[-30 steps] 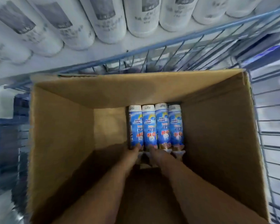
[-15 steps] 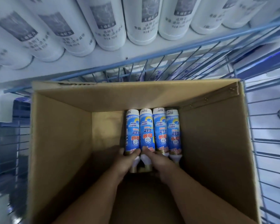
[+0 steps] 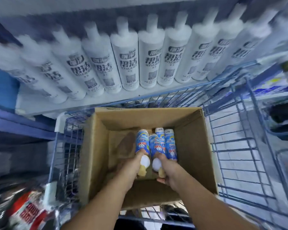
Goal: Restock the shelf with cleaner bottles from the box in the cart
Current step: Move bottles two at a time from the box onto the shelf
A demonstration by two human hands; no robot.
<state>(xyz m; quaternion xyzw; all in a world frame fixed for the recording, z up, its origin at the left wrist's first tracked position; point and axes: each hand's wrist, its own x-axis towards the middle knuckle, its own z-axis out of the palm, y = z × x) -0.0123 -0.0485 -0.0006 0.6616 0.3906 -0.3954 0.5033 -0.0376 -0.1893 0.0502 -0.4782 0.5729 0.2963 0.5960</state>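
An open cardboard box (image 3: 96, 156) sits in a blue wire cart (image 3: 236, 146). Inside it are several blue-labelled cleaner bottles with white necks. My left hand (image 3: 131, 165) is shut around the neck end of the leftmost bottle (image 3: 141, 143), which is raised off the row. My right hand (image 3: 168, 168) grips the bottle beside it (image 3: 155, 145), also lifted. Two more bottles (image 3: 170, 146) lie against the box's right side. Both forearms reach down into the box.
A white shelf (image 3: 40, 103) runs beyond the cart, holding a full row of tall white bottles (image 3: 146, 60) with dark lettering. A red-and-white package (image 3: 28, 211) lies at the lower left, blurred. Blue shelving framework stands at left.
Both hands have closed on a bottle each and raised them from the row of bottles. The camera has pulled back and up, showing more of the shelf and cart.
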